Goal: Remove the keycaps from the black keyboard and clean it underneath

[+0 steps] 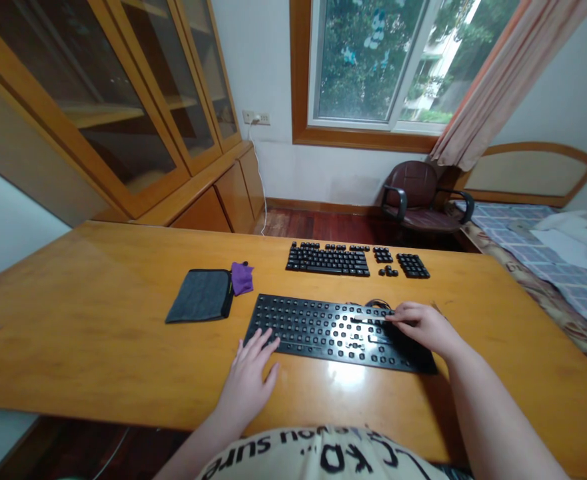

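Observation:
A black keyboard base (pixel 303 327) lies on the table, its keycaps off and its switch posts bare. My left hand (pixel 250 373) rests on its near left corner, fingers spread. Over the right part of the base, my right hand (pixel 426 325) pinches a slim, pale stick-like tool (pixel 369 319) that points left; its exact kind is too small to tell. Behind the base, loose black keycaps (pixel 328 260) are laid out in keyboard order, with a number-pad block (pixel 413 265) at the right. A black cable (pixel 378 304) shows behind the base.
A dark grey pouch (pixel 200 295) and a purple cloth (pixel 242 277) lie to the left on the wooden table (pixel 98 333). Beyond the far edge stand a glass-door cabinet (pixel 188 160) and a brown armchair (pixel 413 193). A bed (pixel 538 247) is at the right.

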`<state>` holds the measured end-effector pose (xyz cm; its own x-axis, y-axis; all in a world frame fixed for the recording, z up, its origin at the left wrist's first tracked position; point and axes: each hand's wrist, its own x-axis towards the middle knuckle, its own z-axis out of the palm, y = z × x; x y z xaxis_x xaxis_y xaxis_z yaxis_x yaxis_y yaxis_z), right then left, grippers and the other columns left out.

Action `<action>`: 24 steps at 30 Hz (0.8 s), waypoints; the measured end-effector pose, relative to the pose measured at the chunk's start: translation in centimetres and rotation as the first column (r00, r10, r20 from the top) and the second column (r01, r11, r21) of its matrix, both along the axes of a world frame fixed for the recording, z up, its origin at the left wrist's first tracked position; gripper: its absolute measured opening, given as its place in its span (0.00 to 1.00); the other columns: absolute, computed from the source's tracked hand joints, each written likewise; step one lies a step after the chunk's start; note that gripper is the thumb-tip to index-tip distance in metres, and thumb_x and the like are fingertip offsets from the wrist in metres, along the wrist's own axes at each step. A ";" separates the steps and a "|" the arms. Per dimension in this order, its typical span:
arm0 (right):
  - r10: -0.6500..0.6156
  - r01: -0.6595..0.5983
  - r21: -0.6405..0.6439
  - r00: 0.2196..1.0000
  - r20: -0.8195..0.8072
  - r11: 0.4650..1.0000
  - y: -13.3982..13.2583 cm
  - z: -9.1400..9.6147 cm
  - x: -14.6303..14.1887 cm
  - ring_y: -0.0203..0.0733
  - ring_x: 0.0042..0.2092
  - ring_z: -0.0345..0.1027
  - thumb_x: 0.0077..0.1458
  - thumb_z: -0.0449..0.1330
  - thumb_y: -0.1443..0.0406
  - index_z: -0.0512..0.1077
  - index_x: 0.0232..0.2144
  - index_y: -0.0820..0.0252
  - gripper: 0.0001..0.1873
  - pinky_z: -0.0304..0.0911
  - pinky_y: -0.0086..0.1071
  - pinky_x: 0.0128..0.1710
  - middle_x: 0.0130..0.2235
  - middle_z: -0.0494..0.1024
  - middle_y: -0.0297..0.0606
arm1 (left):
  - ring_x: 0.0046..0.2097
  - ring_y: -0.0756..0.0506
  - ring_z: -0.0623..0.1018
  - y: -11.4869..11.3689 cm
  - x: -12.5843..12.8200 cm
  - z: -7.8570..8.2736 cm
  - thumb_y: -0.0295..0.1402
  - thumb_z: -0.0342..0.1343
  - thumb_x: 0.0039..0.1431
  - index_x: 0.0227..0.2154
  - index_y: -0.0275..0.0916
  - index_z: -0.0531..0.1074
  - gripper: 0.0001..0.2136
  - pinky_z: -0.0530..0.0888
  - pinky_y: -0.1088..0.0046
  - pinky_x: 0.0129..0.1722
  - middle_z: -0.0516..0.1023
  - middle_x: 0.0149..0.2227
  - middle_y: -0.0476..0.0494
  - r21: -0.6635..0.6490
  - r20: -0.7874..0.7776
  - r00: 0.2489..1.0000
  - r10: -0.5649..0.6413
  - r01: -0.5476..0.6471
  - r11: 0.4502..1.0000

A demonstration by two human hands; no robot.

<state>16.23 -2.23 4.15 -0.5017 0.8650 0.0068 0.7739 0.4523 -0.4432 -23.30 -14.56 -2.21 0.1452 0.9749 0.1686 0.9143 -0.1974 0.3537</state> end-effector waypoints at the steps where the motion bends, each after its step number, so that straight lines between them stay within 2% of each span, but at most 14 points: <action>1: -0.027 0.027 0.014 0.999 0.028 1.000 -0.1 -0.1 0.3 0.37 0.36 0.72 0.55 0.54 0.63 0.78 0.35 0.50 0.13 0.66 0.29 0.37 0.35 0.77 0.35 | 0.61 0.38 0.61 0.0 0.0 0.0 0.31 0.48 0.58 0.53 0.45 0.66 0.19 0.57 0.46 0.58 0.64 0.59 0.43 0.001 0.002 1.000 -0.001 0.001 1.000; 5: -0.296 0.264 0.205 0.945 0.142 0.942 -0.5 -0.4 0.8 0.40 0.36 0.72 0.56 0.52 0.61 0.78 0.35 0.50 0.14 0.65 0.31 0.33 0.39 0.77 0.36 | 0.60 0.38 0.61 0.0 0.0 0.1 0.31 0.49 0.58 0.52 0.45 0.67 0.18 0.57 0.46 0.58 0.65 0.58 0.43 -0.004 0.009 1.000 0.001 -0.001 1.000; 6: -0.286 0.256 0.200 0.948 0.139 0.946 -0.6 -0.4 0.9 0.40 0.36 0.72 0.55 0.52 0.61 0.78 0.35 0.50 0.14 0.65 0.31 0.33 0.39 0.77 0.36 | 0.61 0.38 0.61 0.0 0.0 0.0 0.31 0.49 0.58 0.52 0.45 0.66 0.18 0.57 0.46 0.58 0.64 0.58 0.43 -0.003 0.010 1.000 0.001 -0.001 1.000; 9: -0.122 0.112 0.083 0.985 0.121 0.990 -0.7 -0.2 1.0 0.39 0.36 0.72 0.55 0.53 0.61 0.78 0.35 0.48 0.14 0.66 0.29 0.34 0.36 0.78 0.34 | 0.61 0.38 0.60 0.0 0.0 -0.1 0.31 0.49 0.58 0.53 0.45 0.66 0.19 0.56 0.46 0.58 0.64 0.59 0.43 0.001 0.008 1.000 -0.002 0.002 1.000; 10: -0.138 0.127 0.091 0.981 0.135 0.988 -0.7 -0.2 1.0 0.39 0.35 0.72 0.55 0.52 0.62 0.78 0.35 0.48 0.14 0.65 0.29 0.33 0.36 0.78 0.34 | 0.61 0.38 0.60 0.0 -0.1 -0.1 0.31 0.49 0.58 0.53 0.45 0.66 0.19 0.56 0.46 0.58 0.64 0.59 0.43 0.003 0.008 1.000 0.001 -0.001 1.000; 13: -0.316 0.277 0.223 0.934 0.165 0.935 -0.8 -0.1 1.1 0.39 0.35 0.71 0.56 0.52 0.61 0.78 0.35 0.47 0.14 0.65 0.30 0.31 0.38 0.77 0.34 | 0.61 0.38 0.60 0.0 -0.1 -0.2 0.32 0.48 0.58 0.53 0.46 0.66 0.19 0.56 0.46 0.59 0.64 0.59 0.44 0.006 0.006 1.000 0.007 -0.007 1.000; 14: -0.306 0.268 0.224 0.939 0.159 0.937 -0.8 0.0 1.1 0.39 0.35 0.72 0.56 0.52 0.61 0.78 0.35 0.47 0.14 0.65 0.30 0.32 0.38 0.77 0.34 | 0.61 0.38 0.60 0.0 -0.1 -0.1 0.32 0.48 0.58 0.53 0.46 0.66 0.19 0.56 0.46 0.59 0.64 0.59 0.44 0.006 0.003 1.000 0.006 -0.006 1.000; 17: -0.152 0.133 0.127 0.978 0.146 0.983 -0.9 -0.1 1.0 0.37 0.35 0.72 0.55 0.53 0.61 0.78 0.35 0.46 0.13 0.64 0.28 0.33 0.36 0.77 0.33 | 0.61 0.39 0.60 0.0 -0.1 0.0 0.32 0.47 0.59 0.53 0.45 0.65 0.18 0.56 0.47 0.59 0.64 0.59 0.44 -0.002 -0.010 1.000 0.000 0.000 1.000; 18: -0.169 0.148 0.134 0.973 0.160 0.980 -1.0 -0.1 0.9 0.37 0.34 0.72 0.56 0.52 0.61 0.78 0.36 0.46 0.13 0.64 0.28 0.32 0.36 0.77 0.33 | 0.61 0.39 0.60 0.0 -0.1 0.0 0.32 0.47 0.59 0.53 0.45 0.65 0.18 0.56 0.46 0.59 0.64 0.59 0.44 -0.003 -0.015 1.000 0.001 -0.001 1.000; 19: -0.240 0.210 0.172 0.954 0.179 0.962 -1.1 -0.1 0.9 0.38 0.33 0.72 0.56 0.52 0.60 0.78 0.36 0.47 0.14 0.64 0.29 0.30 0.36 0.77 0.33 | 0.61 0.39 0.60 0.0 0.0 0.1 0.32 0.47 0.59 0.52 0.45 0.66 0.18 0.56 0.46 0.59 0.64 0.59 0.44 -0.003 -0.019 1.000 0.004 -0.004 1.000; 22: -0.478 0.423 0.288 0.864 0.159 0.859 -1.5 0.1 1.5 0.41 0.34 0.72 0.57 0.50 0.59 0.77 0.39 0.49 0.16 0.63 0.31 0.29 0.39 0.77 0.36 | 0.61 0.39 0.61 0.0 0.0 0.1 0.32 0.47 0.59 0.52 0.45 0.66 0.18 0.56 0.46 0.58 0.64 0.58 0.44 -0.001 -0.023 1.000 0.010 -0.010 1.000; 23: -0.494 0.446 0.272 0.858 0.142 0.852 -1.7 0.1 1.9 0.41 0.35 0.72 0.57 0.50 0.58 0.77 0.39 0.50 0.16 0.64 0.31 0.30 0.39 0.77 0.37 | 0.61 0.39 0.61 0.1 0.0 0.1 0.32 0.47 0.59 0.52 0.45 0.66 0.18 0.57 0.46 0.58 0.64 0.58 0.44 -0.002 -0.022 1.000 0.010 -0.010 1.000; 24: -0.472 0.438 0.224 0.872 0.130 0.871 -1.9 0.2 2.4 0.42 0.36 0.72 0.56 0.51 0.58 0.77 0.40 0.50 0.16 0.65 0.31 0.32 0.39 0.77 0.37 | 0.61 0.39 0.60 0.1 0.0 0.1 0.32 0.47 0.59 0.52 0.45 0.66 0.18 0.57 0.46 0.58 0.64 0.58 0.44 -0.004 -0.021 1.000 0.008 -0.008 1.000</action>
<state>18.63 -4.16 4.35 -0.0602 0.9890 0.1350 0.9698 0.0899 -0.2268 -23.27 -14.50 -2.10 0.1409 0.9767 0.1619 0.9230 -0.1887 0.3352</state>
